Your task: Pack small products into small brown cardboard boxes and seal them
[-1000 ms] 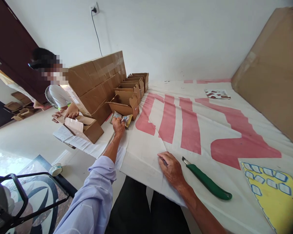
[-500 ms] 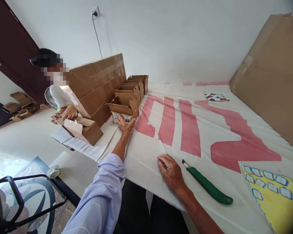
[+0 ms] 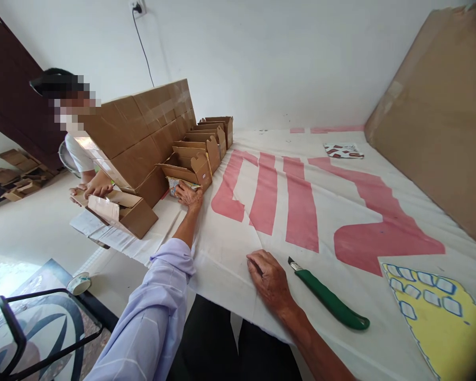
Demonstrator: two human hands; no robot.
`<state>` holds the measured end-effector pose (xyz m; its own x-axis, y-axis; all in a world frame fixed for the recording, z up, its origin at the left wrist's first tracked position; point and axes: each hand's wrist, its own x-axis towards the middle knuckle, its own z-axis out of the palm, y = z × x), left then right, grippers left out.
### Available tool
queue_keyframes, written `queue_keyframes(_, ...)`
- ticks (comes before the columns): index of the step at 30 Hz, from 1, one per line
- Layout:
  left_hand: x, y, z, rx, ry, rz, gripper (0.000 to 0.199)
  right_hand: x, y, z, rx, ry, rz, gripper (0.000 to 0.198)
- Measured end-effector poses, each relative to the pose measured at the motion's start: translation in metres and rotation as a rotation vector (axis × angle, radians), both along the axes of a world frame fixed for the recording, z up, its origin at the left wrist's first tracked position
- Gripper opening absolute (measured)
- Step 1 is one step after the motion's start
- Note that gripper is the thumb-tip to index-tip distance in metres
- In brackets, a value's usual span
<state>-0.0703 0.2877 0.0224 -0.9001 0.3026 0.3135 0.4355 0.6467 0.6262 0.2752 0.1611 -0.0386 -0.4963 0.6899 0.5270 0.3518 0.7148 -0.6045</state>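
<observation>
Beside the open box (image 3: 188,168), left hand (image 3: 189,194) grips a half-hidden packet (image 3: 175,185); right hand (image 3: 270,278) rests curled.

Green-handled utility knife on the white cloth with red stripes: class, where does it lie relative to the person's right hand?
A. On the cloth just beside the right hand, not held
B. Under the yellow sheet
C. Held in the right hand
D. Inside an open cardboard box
A: the green-handled utility knife lies flat on the white cloth with red stripes, just beside the right hand, which rests knuckles-up and does not hold it.
</observation>
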Motion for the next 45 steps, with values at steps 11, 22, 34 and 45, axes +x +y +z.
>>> queue_keyframes(11, -0.013, 0.017, -0.006, 0.066, -0.02, -0.093, 0.091, 0.0, -0.002, 0.003, -0.047, -0.035, -0.006, 0.023)
queue_keyframes(22, -0.02, 0.006, 0.004, 0.028, -0.086, -0.242, 0.112, -0.002, 0.0, 0.001, -0.021, -0.046, -0.012, 0.022)
queue_keyframes(34, -0.018, -0.075, 0.001, 0.034, -0.063, -0.578, 0.081, 0.007, -0.003, 0.018, 0.044, -0.142, -0.039, 0.026)
queue_keyframes(45, 0.036, -0.201, -0.028, 0.076, -0.074, -0.858, 0.042, 0.131, -0.006, 0.005, 0.192, -0.408, -0.474, 0.032)
